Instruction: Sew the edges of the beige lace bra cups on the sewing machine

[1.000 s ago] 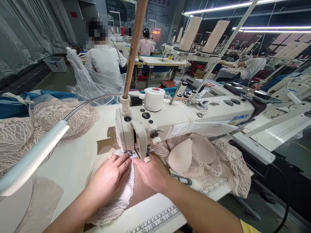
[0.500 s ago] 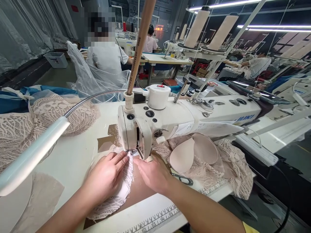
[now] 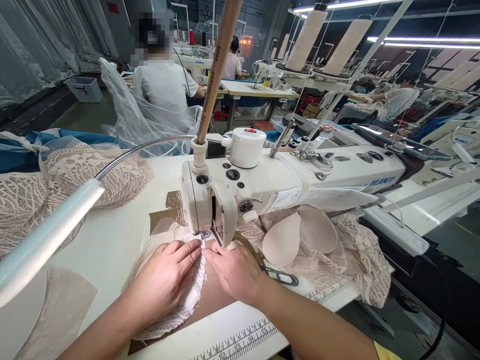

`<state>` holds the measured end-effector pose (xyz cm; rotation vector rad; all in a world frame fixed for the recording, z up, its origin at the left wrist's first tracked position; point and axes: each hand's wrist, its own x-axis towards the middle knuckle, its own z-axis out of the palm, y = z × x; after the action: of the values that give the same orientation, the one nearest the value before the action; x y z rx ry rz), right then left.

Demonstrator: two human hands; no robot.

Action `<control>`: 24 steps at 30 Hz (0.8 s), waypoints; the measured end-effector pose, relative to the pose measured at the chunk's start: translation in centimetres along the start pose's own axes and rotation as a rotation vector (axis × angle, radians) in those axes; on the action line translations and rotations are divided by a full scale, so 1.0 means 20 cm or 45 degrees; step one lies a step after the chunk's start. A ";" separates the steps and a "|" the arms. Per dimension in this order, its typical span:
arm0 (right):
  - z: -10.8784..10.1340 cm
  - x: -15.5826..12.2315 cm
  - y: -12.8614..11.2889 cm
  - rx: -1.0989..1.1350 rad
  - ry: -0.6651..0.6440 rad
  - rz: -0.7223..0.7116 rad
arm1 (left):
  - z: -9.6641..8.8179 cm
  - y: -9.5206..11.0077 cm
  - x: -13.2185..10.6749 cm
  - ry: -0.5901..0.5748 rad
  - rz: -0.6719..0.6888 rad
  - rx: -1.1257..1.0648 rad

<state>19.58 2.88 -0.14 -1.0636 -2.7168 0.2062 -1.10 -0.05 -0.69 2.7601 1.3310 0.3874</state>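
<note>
A white sewing machine [image 3: 197, 200] stands over a lace cup piece [image 3: 195, 287] with a white lining, whose edge lies under the presser foot [image 3: 205, 234]. My left hand [image 3: 168, 267] rests on this piece, left of the foot, fingers stretched out and pressing it down; the thumb is hidden. On the other side, my right hand [image 3: 238, 270] has its fingers curled, with the thumb and index tips together at the edge of the piece, just in front of the foot. Part of the lace runs out beneath the left palm toward me.
Beige foam cups [image 3: 281, 240] and lace lie right of the machine, near thread snips [image 3: 281, 276]. A lamp [image 3: 52, 240] on a bendable neck crosses the left side, above more lace pieces [image 3: 97, 172]. A printed ruler [image 3: 240, 340] edges the table. Co-workers [image 3: 163, 82] sit ahead.
My right hand's fingertips have shifted slightly left, closer to the fabric edge. The left hand has barely moved on the lace piece. The view has shifted a little.
</note>
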 end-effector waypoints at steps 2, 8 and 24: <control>0.00 0.01 0.00 -0.012 -0.021 0.003 | 0.00 -0.01 0.00 -0.003 0.014 0.007; 0.01 0.02 -0.01 -0.034 -0.060 0.076 | 0.00 -0.01 0.02 0.009 0.007 0.019; 0.00 0.06 -0.03 -0.043 -0.094 0.167 | -0.01 -0.03 0.07 -0.002 -0.003 -0.022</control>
<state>18.40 3.26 0.09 -1.2690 -2.7255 0.2258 -0.79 1.31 -0.34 2.7442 1.3239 0.3942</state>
